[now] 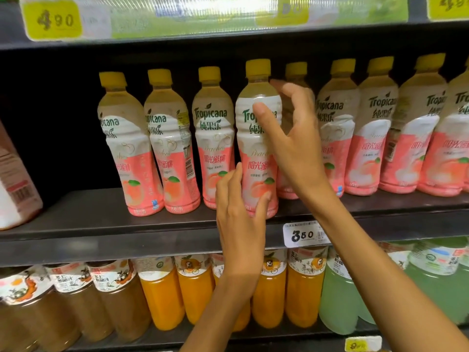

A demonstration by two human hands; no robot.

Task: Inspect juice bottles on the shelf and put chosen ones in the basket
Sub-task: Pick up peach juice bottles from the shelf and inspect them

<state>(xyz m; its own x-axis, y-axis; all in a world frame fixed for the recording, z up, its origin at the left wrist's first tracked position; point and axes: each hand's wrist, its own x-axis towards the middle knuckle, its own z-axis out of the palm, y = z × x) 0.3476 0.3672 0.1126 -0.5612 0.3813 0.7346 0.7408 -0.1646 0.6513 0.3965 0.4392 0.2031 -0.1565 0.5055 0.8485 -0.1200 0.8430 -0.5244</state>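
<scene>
1. Both hands are working on one peach juice bottle, the fourth from the left in a row of yellow-capped bottles standing on the dark middle shelf.
2. The left hand is cupping the bottle's lower part: the thumb is pressing on the front near the base while the fingers are reaching up along its left side. It looks like a loose steadying hold rather than a firm grasp.
3. The right hand is hovering at the bottle's upper right with its fingers spread and curved; the thumb tip is touching the label, and the other fingers are arching behind the shoulder, apparently not yet closing on it.
4. The bottle's base is sitting at the shelf's front edge, just ahead of its neighbours, so it appears to be pulled slightly forward or about to be lifted; I cannot tell whether it is clear of the shelf.
5. A white price tag is hanging on the shelf edge just right of the left wrist, and orange juice bottles are standing below both forearms.
6. Judging the progress: inspection of this bottle is only beginning. No basket is showing in view, so nothing can be confirmed as placed; turning, checking, choosing and dropping into the basket all seem to be remaining.
</scene>
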